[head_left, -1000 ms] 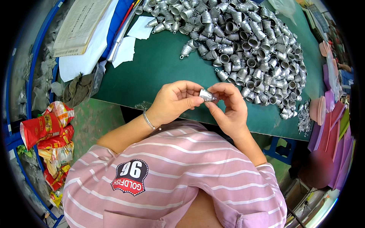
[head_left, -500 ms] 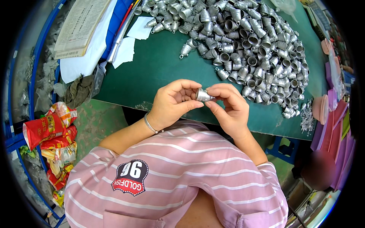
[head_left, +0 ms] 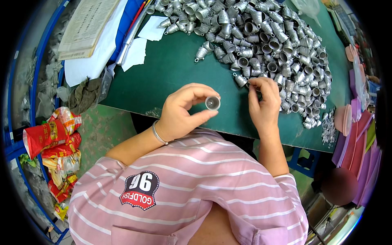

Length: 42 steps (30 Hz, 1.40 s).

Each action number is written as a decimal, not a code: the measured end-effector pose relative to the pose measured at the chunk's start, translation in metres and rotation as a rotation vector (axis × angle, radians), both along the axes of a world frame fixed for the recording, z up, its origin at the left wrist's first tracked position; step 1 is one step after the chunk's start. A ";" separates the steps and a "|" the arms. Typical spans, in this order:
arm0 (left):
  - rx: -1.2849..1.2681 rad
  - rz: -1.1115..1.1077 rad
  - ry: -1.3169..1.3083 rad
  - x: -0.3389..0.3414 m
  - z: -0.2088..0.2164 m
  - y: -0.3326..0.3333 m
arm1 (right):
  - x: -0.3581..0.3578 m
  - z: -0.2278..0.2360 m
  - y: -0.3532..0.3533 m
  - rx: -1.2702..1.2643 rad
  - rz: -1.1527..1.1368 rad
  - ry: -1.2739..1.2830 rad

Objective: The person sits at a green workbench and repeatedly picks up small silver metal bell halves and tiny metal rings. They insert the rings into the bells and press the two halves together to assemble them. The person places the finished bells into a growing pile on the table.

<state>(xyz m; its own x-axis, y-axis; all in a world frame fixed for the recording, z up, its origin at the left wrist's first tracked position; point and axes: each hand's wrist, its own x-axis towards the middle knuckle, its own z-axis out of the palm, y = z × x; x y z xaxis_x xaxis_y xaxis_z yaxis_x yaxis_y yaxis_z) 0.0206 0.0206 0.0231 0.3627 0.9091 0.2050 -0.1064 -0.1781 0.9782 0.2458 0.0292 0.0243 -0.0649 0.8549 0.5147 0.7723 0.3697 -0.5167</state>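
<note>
Between the thumb and fingers of my left hand (head_left: 181, 107) is a small silver metal bell (head_left: 212, 103), its hollow mouth turned up and a small stub showing inside. My right hand (head_left: 265, 102) is at the near edge of a large heap of similar metal bells (head_left: 286, 53). Its thumb and fingers are bent together, and the fingertips cover part of a bell there; whether they grip it is hidden. Just left of those fingertips lies another bell (head_left: 240, 80) with a ring on its end.
The bells cover the far right of the green table (head_left: 175, 61). Small metal bits (head_left: 328, 128) lie near its right corner. Papers (head_left: 87, 30), a pen and a dark cloth (head_left: 85, 96) are at the left. Red packages (head_left: 47, 136) hang beside a blue rack; pink bins (head_left: 343, 119) stand right.
My right hand has let go of the bell and moved right and away from me to the heap. In my left hand the bell has turned mouth up.
</note>
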 end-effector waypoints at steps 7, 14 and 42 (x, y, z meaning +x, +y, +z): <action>-0.685 0.025 -0.354 0.001 0.000 -0.001 | -0.012 -0.003 0.010 -0.088 -0.016 -0.397; -0.444 0.003 0.014 0.000 -0.006 -0.002 | -0.028 0.011 -0.002 -0.246 0.315 0.237; -0.417 0.021 0.118 0.003 0.006 -0.005 | -0.037 0.002 -0.028 -0.620 0.237 1.089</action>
